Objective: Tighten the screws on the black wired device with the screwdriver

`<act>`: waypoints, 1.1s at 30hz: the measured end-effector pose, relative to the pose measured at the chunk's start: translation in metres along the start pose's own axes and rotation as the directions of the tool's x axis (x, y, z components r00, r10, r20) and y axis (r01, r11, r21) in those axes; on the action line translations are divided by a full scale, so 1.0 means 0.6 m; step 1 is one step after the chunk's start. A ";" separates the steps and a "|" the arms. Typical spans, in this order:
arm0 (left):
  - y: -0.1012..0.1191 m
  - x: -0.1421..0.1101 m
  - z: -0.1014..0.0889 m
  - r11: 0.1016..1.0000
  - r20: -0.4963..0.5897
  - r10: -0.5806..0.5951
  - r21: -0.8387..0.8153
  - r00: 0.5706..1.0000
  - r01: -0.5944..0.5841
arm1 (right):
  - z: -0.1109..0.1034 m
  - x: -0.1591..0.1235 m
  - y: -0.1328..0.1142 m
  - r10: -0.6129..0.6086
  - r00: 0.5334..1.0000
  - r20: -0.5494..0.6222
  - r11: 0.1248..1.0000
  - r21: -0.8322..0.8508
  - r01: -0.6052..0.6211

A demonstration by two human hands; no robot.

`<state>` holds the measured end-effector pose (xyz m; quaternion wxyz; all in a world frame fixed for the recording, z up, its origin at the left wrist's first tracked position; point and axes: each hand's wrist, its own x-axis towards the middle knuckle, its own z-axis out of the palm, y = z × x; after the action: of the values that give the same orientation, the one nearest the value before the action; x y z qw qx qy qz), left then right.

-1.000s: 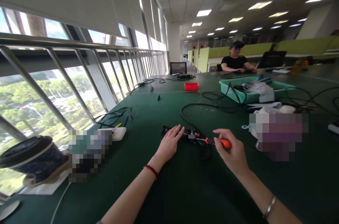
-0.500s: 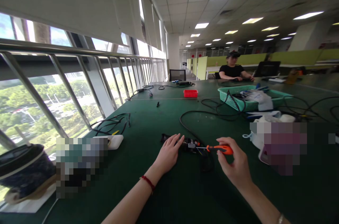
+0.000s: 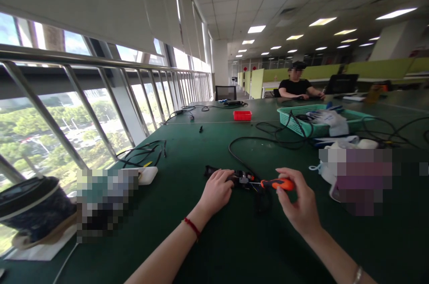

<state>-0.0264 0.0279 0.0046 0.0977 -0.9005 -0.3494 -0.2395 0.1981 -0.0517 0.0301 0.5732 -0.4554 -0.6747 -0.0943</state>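
Note:
A black corded power tool (image 3: 238,175) lies on the green table with its inner parts and coloured wires exposed at the right end. My left hand (image 3: 219,189) is closed over its middle, covering part of the body. In my right hand (image 3: 298,201) is an orange and black screwdriver (image 3: 279,184), its handle between thumb and fingers. The shaft points left and its tip reaches the exposed section; whether it sits on a screw cannot be made out. A black cable (image 3: 231,149) curves from the tool toward the back right.
A red tray (image 3: 242,116) and a green basket (image 3: 288,124) holding gloves and cables stand farther back. White and blurred items (image 3: 362,176) lie at right. Black cables (image 3: 144,152), a white object (image 3: 147,175) and a dark bag (image 3: 33,208) are left. A person (image 3: 295,87) sits beyond.
The left hand's fingers have drawn in around the tool. The screwdriver stays at the exposed part, its handle slightly turned and raised. The whole view has shifted a little.

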 end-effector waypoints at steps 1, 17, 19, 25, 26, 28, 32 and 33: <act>0.000 0.000 0.002 1.000 0.011 -0.006 0.009 1.000 0.006 | 0.000 0.000 -0.002 0.001 1.000 0.021 1.000 0.013 -0.001; -0.035 0.017 0.007 0.999 0.209 0.027 0.037 0.978 -0.035 | 0.017 -0.008 0.011 0.236 0.972 0.016 0.966 0.103 -0.236; -0.037 0.018 0.008 0.997 0.217 0.021 0.072 0.976 -0.038 | 0.022 -0.006 0.018 0.282 0.959 0.029 0.948 0.141 -0.284; -0.037 0.014 0.013 0.997 0.215 -0.039 0.069 0.976 0.025 | 0.027 0.012 0.048 0.309 0.947 0.083 0.940 0.125 -0.318; -0.038 0.014 0.014 0.997 0.217 -0.048 0.061 0.975 0.036 | 0.027 0.014 0.053 0.320 0.945 0.072 0.939 0.111 -0.326; -0.039 0.015 0.015 0.997 0.214 -0.067 0.050 0.974 0.058 | 0.026 0.014 0.058 0.316 0.948 0.042 0.942 0.108 -0.319; -0.040 0.018 0.017 0.993 0.192 -0.119 0.049 0.974 0.112 | 0.024 0.006 0.052 0.242 0.965 0.104 0.955 0.152 -0.256; -0.041 0.019 0.018 0.991 0.190 -0.131 0.050 0.973 0.123 | 0.023 0.003 0.049 0.226 0.967 0.121 0.960 0.142 -0.243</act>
<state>-0.0317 0.0560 0.0012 0.0648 -0.8933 -0.4185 -0.1504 0.2098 -0.0251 0.0156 0.5785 -0.4903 -0.6498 0.0510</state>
